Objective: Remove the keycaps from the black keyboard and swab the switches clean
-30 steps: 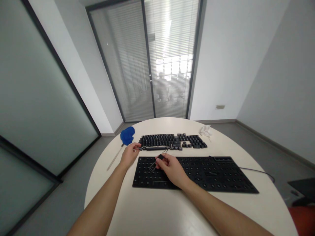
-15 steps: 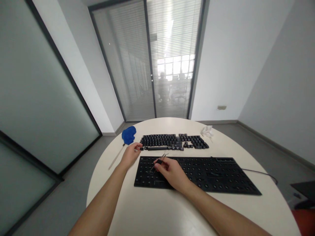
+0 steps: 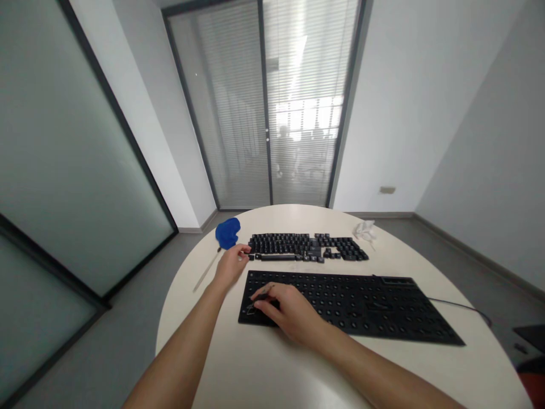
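Fingers of the right hand (image 3: 292,312) pinch a wire tool (image 3: 260,297) over the left end of the keyboard (image 3: 361,304); its wire tip blends into the black, contact unconfirmed. Hand and forearm hide part of the keyboard's near edge. Left hand (image 3: 231,266): fingertips beside the left end of the loose keys (image 3: 281,244), which lie in rows beyond the keyboard; whether it pinches one cannot be told. Key lettering unreadable. Farther out: blue cloth (image 3: 227,232), pale stick (image 3: 206,271), crumpled tissue (image 3: 364,229). Surface (image 3: 238,363) cut off at the bottom.
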{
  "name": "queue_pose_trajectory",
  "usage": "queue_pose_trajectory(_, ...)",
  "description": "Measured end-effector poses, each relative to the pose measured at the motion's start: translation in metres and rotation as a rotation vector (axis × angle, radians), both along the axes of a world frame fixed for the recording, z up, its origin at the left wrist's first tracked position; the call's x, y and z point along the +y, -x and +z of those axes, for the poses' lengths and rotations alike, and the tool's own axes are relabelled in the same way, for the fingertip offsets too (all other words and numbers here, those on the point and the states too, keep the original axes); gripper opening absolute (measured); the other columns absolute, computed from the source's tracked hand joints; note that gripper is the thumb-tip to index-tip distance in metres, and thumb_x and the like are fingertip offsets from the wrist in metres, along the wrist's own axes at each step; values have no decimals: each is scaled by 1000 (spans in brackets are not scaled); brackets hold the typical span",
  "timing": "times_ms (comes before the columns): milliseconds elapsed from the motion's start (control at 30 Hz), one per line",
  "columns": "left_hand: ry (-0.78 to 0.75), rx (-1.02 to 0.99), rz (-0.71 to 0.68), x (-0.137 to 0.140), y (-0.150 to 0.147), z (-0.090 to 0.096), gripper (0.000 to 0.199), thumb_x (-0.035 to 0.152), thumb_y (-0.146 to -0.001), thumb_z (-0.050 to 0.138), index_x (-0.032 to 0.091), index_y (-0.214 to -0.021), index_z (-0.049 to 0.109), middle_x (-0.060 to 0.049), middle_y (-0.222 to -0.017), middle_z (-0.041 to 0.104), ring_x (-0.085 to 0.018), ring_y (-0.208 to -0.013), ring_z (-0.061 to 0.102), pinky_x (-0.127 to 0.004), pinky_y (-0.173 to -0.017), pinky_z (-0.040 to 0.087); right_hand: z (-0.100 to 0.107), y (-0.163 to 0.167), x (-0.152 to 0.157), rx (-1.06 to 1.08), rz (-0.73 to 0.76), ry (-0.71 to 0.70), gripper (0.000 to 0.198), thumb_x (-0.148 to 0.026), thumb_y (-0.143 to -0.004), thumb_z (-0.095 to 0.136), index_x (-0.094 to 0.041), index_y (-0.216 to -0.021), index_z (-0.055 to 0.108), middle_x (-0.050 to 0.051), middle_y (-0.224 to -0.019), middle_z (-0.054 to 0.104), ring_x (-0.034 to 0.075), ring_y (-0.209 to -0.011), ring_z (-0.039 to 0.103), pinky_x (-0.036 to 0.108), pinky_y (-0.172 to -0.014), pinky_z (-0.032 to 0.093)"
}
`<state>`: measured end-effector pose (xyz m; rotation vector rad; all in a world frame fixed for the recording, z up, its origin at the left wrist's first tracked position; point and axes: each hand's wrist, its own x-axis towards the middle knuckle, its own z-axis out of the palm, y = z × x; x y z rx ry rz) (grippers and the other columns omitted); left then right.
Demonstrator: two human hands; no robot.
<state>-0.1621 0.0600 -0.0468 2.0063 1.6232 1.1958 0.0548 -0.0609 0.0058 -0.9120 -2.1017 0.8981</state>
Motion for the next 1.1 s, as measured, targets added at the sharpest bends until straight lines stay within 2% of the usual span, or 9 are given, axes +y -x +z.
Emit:
queue_pose_trajectory(133, -16, 2, 22, -2, 4, 8, 22, 17, -77, 62, 20, -97, 69, -4, -97, 74, -20, -81, 67, -31, -79, 51, 4, 7, 7, -40, 49, -44, 15, -24, -92, 61, -21, -101, 73, 5, -97, 75, 20, -88, 67, 27, -78, 47)
queue_pose_trajectory(233, -26, -2, 35, -3, 5, 14, 18, 21, -79, 61, 20, -96, 69, -5, -95, 74, -20, -80, 67, -32, -79, 51, 7, 14, 10, -86, 58, -107, 13, -25, -92, 62, -19, -95, 73, 5, -89, 74, 19, -81, 66, 26, -72, 45)
queue_pose_trajectory(367, -32, -7, 54, -5, 4, 21, 18, 28, -82, 60, 19, -94, 70, -5, -93, 74, -21, -80, 67, -32, -76, 52, 9, 20, 12, -160, 109, -215, 13, -26, -93, 62, -18, -93, 72, 6, -87, 73, 19, -79, 65, 26, -71, 43)
queue_pose_trajectory(467, -54, -19, 48, -9, 3, 26, 21, 32, -83, 59, 18, -94, 70, -5, -93, 75, -21, -80, 66, -31, -78, 53, 4, 19, 14, -142, 134, -224, 13, -25, -93, 61, -18, -92, 72, 6, -87, 73, 19, -80, 65, 26, -72, 43)
queue_pose_trajectory(533, -64, -34, 22, -11, 1, 30, 22, 34, -85, 59, 18, -94, 71, -5, -93, 74, -20, -81, 66, -32, -80, 52, -2, 16, 18, -88, 125, -156, 13, -26, -93, 61, -19, -92, 72, 5, -85, 73, 18, -76, 64, 25, -70, 43)
queue_pose_trajectory(667, -58, -85, -45, -15, -6, 34, 24, 37, -85, 60, 18, -92, 71, -5, -93, 74, -20, -84, 66, -32, -83, 52, -14, 9, 28, 91, 69, 95, 14, -26, -93, 59, -18, -92, 71, 2, -75, 70, 14, -65, 59, 23, -60, 42)
queue_pose_trajectory(833, 37, -162, -158, -20, -16, 34, 28, 39, -86, 60, 16, -98, 71, -8, -94, 74, -21, -82, 67, -29, -70, 52, -21, 5, 38, 351, 32, 294, 24, -38, -91, 60, -16, -91, 67, 3, -76, 70, 16, -71, 62, 26, -68, 49)
queue_pose_trajectory(967, 152, -225, -284, -28, -24, 38, 36, 45, -89, 56, 15, -104, 69, -10, -94, 74, -19, -77, 67, -28, -65, 53, -26, -4, 49, 552, -108, 354, 39, -56, -82, 66, -17, -88, 65, 3, -79, 70, 17, -75, 65, 29, -72, 54)
queue_pose_trajectory(1100, 251, -227, -440, -38, -38, 44, 37, 45, -90, 57, 17, -111, 69, -10, -101, 74, -21, -85, 68, -30, -72, 55, -26, -23, 63, 709, -260, 408, 50, -62, -71, 72, -16, -91, 65, 4, -78, 70, 18, -74, 67, 31, -73, 56)
